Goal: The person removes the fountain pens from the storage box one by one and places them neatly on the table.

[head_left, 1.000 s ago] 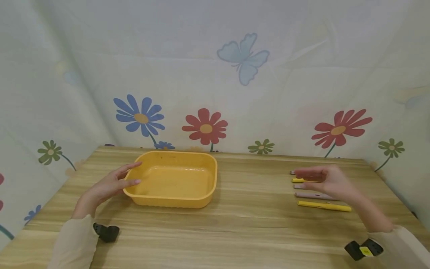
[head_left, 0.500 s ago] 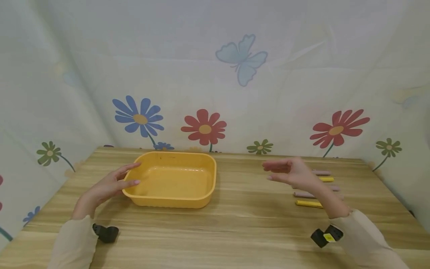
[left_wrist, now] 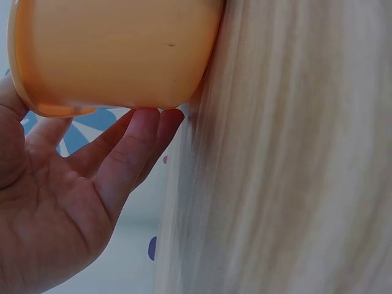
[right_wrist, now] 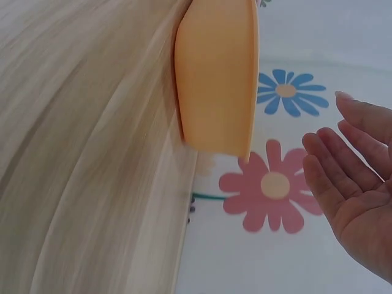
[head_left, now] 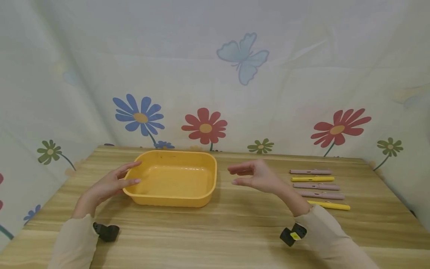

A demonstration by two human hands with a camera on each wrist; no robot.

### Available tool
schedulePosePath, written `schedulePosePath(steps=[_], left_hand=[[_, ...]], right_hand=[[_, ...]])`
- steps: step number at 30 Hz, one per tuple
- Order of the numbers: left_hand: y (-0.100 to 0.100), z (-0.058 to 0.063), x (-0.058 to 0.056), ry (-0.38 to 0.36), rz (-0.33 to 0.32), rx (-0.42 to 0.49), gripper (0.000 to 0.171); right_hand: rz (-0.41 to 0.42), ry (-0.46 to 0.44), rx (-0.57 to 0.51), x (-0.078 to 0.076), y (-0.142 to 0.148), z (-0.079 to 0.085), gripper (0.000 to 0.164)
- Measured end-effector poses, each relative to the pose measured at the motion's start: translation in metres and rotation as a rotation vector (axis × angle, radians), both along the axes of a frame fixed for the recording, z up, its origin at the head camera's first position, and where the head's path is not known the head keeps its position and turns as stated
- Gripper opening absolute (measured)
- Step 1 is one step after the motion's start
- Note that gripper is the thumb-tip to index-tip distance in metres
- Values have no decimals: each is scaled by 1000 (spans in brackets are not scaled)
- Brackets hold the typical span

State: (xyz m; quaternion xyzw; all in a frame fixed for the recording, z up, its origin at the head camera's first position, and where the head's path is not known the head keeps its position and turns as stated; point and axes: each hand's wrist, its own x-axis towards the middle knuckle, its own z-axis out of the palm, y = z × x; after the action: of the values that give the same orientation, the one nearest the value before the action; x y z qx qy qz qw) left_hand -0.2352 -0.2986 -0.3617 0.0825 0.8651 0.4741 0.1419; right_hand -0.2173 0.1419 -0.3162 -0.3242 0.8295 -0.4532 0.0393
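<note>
A yellow rectangular plastic tub (head_left: 169, 201) sits on the table, its inside bare. My left hand (head_left: 104, 188) holds its left end, thumb and one finger over the rim. In the left wrist view, other fingers (left_wrist: 131, 144) press the outside of the tub's wall. Just right of the tub is my right hand (head_left: 256, 177), fingers loosely bent, holding nothing. The right wrist view shows that hand (right_wrist: 361, 184) apart from the tub's wall (right_wrist: 217, 79). To its right lie several capped pens, pale mauve (head_left: 310, 172) and yellow (head_left: 312, 179), in a row; the forearm partly covers the nearest ones.
The wood-grain table (head_left: 215, 239) stretches out in front of both arms. A pale cloth (head_left: 285, 93) printed with flowers and a butterfly hangs behind it and along the sides. Each sleeve cuff carries a black camera, such as the left one (head_left: 106, 232).
My right hand has moved left from over the pens to beside the tub, uncovering most of the pens. The left hand and the tub stay in place.
</note>
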Motion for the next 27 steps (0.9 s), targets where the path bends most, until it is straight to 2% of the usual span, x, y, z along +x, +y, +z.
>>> schedulePosePath(steps=[16, 24, 27], left_hand=[[-1, 1, 0, 7, -3, -21, 74], [-2, -2, 0, 14, -7, -7, 74], [-1, -2, -1, 13, -5, -1, 74]], right_hand=[[90, -61, -32, -19, -76, -10, 35], [162, -60, 61, -26, -107, -18, 36], [207, -13, 133, -28, -117, -22, 35]])
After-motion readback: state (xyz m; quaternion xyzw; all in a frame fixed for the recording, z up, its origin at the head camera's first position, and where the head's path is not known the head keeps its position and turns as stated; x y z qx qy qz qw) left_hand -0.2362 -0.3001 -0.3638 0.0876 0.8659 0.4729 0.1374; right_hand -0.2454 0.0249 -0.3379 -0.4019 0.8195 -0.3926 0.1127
